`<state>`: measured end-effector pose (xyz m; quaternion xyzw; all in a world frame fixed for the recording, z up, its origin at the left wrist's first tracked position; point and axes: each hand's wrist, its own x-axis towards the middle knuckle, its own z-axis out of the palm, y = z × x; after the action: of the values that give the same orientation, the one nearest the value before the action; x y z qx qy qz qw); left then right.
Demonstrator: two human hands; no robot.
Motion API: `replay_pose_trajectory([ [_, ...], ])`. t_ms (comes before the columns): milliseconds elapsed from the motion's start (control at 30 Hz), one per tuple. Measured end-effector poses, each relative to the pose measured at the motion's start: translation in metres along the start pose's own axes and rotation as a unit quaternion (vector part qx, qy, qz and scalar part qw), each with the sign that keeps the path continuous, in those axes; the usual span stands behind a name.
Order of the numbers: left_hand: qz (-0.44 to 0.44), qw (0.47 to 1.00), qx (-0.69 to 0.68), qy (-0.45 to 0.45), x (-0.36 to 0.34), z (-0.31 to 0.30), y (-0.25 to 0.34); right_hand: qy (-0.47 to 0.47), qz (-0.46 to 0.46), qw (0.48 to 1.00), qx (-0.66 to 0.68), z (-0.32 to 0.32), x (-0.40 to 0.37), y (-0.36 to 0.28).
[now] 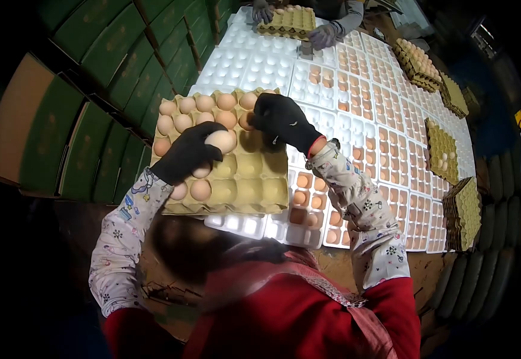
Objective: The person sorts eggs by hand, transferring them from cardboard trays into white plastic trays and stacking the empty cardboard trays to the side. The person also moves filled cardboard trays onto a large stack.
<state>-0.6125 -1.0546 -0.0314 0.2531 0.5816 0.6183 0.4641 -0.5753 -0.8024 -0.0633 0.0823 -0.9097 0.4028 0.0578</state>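
Black-gloved, my left hand (pixel 190 151) reaches over a yellow pulp egg tray (pixel 251 190) and grips a large pale egg (pixel 220 142) between thumb and fingers. My right hand (pixel 281 119), also in a black glove, curls at the tray's far right, its fingertips against a brown egg (pixel 246 121). How far they wrap it is partly hidden. Other eggs (pixel 226 102) fill the far rows and left side of this tray, while its near-right cups hold none. Beneath the tray lie white foam trays (pixel 236 224) with square cells.
More white foam trays (pixel 266 70) cover the table, many on the right holding brown eggs (pixel 386 102). Pulp trays (pixel 463 212) stand stacked along the right edge. Green boxes (pixel 102 149) are piled at left. Across the table, another person's gloved hands (pixel 325 36) flank a pulp tray (pixel 287 23).
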Motion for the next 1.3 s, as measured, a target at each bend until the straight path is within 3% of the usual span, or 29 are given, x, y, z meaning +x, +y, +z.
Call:
replay_pose_trajectory([
  [33, 0.079, 0.983, -0.060, 0.156, 0.004, 0.015, -0.026, 0.007, 0.004, 1.000, 0.003, 0.013, 0.003, -0.002],
  [67, 0.123, 0.971, -0.077, 0.188, 0.009, 0.013, -0.032, 0.088, -0.091, 0.979, -0.158, 0.033, 0.005, -0.002],
  [100, 0.207, 0.944, 0.145, 0.211, 0.012, 0.005, -0.042, 0.162, -0.181, 0.918, -0.314, 0.045, 0.006, -0.003],
  [133, 0.179, 0.949, 0.165, 0.198, 0.018, -0.009, -0.050, 0.164, -0.178, 0.917, -0.316, 0.047, 0.008, -0.006],
  [200, 0.156, 0.952, 0.184, 0.188, 0.031, -0.029, -0.046, -0.009, -0.104, 0.934, -0.341, 0.042, 0.024, -0.012],
  [233, 0.142, 0.929, 0.305, 0.158, 0.036, -0.028, -0.036, -0.098, -0.067, 0.930, -0.349, 0.036, 0.032, -0.020],
  [267, 0.124, 0.890, 0.420, 0.126, 0.038, -0.022, -0.029, -0.118, -0.010, 0.938, -0.324, 0.021, 0.038, -0.023],
  [300, 0.146, 0.848, 0.457, 0.225, 0.037, 0.000, -0.030, -0.118, -0.021, 0.941, -0.316, 0.029, 0.046, 0.018],
  [367, 0.205, 0.705, 0.653, 0.188, 0.042, 0.003, -0.044, -0.047, -0.160, 0.985, -0.044, 0.018, 0.035, 0.074],
  [400, 0.128, 0.687, 0.689, 0.194, 0.043, 0.014, -0.037, -0.071, -0.051, 0.992, 0.091, -0.007, 0.037, 0.045],
  [433, 0.128, 0.691, 0.683, 0.199, 0.042, 0.013, -0.031, -0.090, 0.063, 0.969, 0.222, -0.032, 0.039, 0.015],
  [467, 0.058, 0.678, 0.723, 0.117, 0.045, 0.009, -0.021, -0.094, 0.074, 0.924, 0.362, -0.040, 0.038, 0.019],
  [500, -0.013, 0.653, 0.757, 0.030, 0.048, 0.008, -0.013, -0.064, 0.043, 0.905, 0.418, -0.044, 0.037, 0.020],
  [600, -0.001, 0.678, 0.731, 0.070, 0.042, 0.008, -0.014, -0.100, -0.046, 0.989, 0.102, -0.032, 0.068, 0.037],
  [633, 0.025, 0.698, 0.709, 0.098, 0.039, 0.007, -0.017, -0.104, -0.041, 0.972, -0.208, -0.023, 0.070, 0.017],
  [667, 0.098, 0.696, 0.703, 0.110, 0.037, 0.001, -0.025, -0.077, -0.029, 0.951, -0.297, -0.005, 0.074, 0.009],
  [700, 0.095, 0.695, 0.706, 0.101, 0.034, -0.001, -0.025, -0.051, -0.016, 0.922, -0.383, 0.012, 0.077, 0.004],
  [767, 0.152, 0.838, 0.490, 0.186, 0.030, -0.007, -0.018, -0.037, -0.001, 0.891, -0.452, 0.030, 0.088, -0.004],
  [833, 0.082, 0.957, 0.176, 0.214, 0.025, -0.010, -0.011, -0.101, 0.004, 0.885, -0.455, 0.028, 0.107, -0.002],
  [900, 0.089, 0.967, -0.087, 0.224, 0.027, -0.026, -0.019, -0.139, -0.008, 0.884, -0.446, 0.017, 0.117, 0.006],
  [967, 0.112, 0.959, -0.078, 0.250, 0.028, -0.025, -0.014, -0.179, -0.029, 0.877, -0.446, 0.003, 0.116, 0.017],
  [1033, 0.098, 0.973, -0.070, 0.196, 0.030, -0.036, -0.017, -0.153, -0.048, 0.968, -0.195, -0.006, 0.111, 0.061],
  [1067, 0.099, 0.971, -0.023, 0.214, 0.029, -0.030, -0.014, -0.136, -0.054, 0.987, -0.063, -0.011, 0.111, 0.080],
  [1100, 0.294, 0.880, 0.289, 0.235, 0.042, -0.032, -0.020, -0.117, -0.059, 0.989, 0.071, -0.021, 0.106, 0.063],
  [1133, 0.241, 0.829, 0.435, 0.254, 0.045, -0.036, -0.026, -0.173, 0.079, 0.950, 0.247, -0.043, 0.099, 0.048],
  [1167, 0.185, 0.756, 0.569, 0.266, 0.044, -0.021, -0.016, -0.134, 0.209, 0.816, 0.523, -0.048, 0.078, 0.051],
  [1200, 0.078, 0.686, 0.691, 0.215, 0.049, -0.013, -0.007, -0.083, 0.011, 0.921, 0.381, -0.054, 0.059, 0.042],
  [1233, 0.069, 0.636, 0.732, 0.234, 0.049, 0.003, -0.005, -0.025, -0.181, 0.961, 0.210, -0.057, 0.037, 0.034],
  [1300, 0.081, 0.558, 0.794, 0.228, 0.069, -0.003, -0.020, 0.060, -0.163, 0.917, 0.358, -0.042, 0.002, 0.044],
])
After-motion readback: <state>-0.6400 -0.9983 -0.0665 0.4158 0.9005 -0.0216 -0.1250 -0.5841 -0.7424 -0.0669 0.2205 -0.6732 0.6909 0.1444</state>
